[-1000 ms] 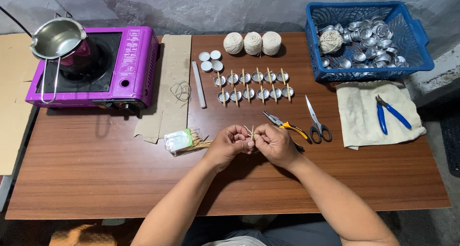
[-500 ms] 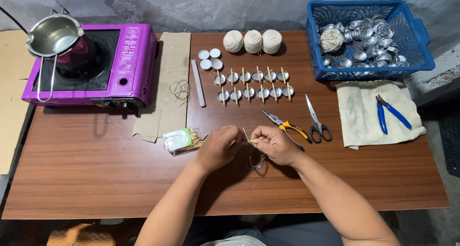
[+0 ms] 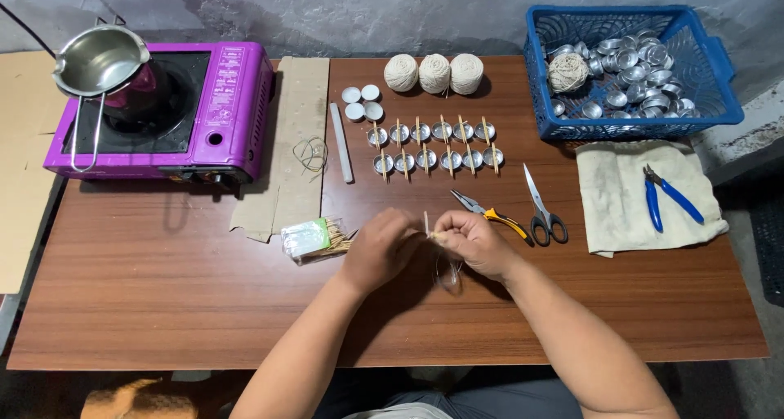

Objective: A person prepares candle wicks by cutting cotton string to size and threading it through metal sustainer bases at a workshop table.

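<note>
Both hands meet over the middle of the brown wooden worktop (image 3: pixel 163 305). The left hand (image 3: pixel 380 247) and the right hand (image 3: pixel 472 243) pinch a thin wooden stick (image 3: pixel 426 223) between their fingers, the stick standing nearly upright in the small gap between them. A thin loop of pale string (image 3: pixel 447 274) hangs below the right hand, close to the worktop; whether it touches the wood cannot be told.

Just left of the left hand lies a clear plastic packet of sticks (image 3: pixel 309 239) with a green label end, sticks spilling from its open side. Just beyond the right hand lie yellow-handled pliers (image 3: pixel 490 213) and black-handled scissors (image 3: pixel 541 207).

Farther back, two rows of small metal cups (image 3: pixel 433 145) stand with sticks laid across them, and three white wax discs (image 3: pixel 361 102) sit to their left beside a white rod (image 3: pixel 340 141). Three balls of cream twine (image 3: pixel 434 73) line the back edge. A blue plastic basket (image 3: pixel 719 84) at the back right holds many empty metal cups and another twine ball. In front of it a cream cloth (image 3: pixel 612 198) carries blue-handled cutters (image 3: pixel 670 197).

At the back left a purple portable stove (image 3: pixel 233 100), with a long pale label strip beside its burner, carries a steel pouring pot (image 3: pixel 98 60). A strip of cardboard (image 3: pixel 290 166) lies beside it.
</note>
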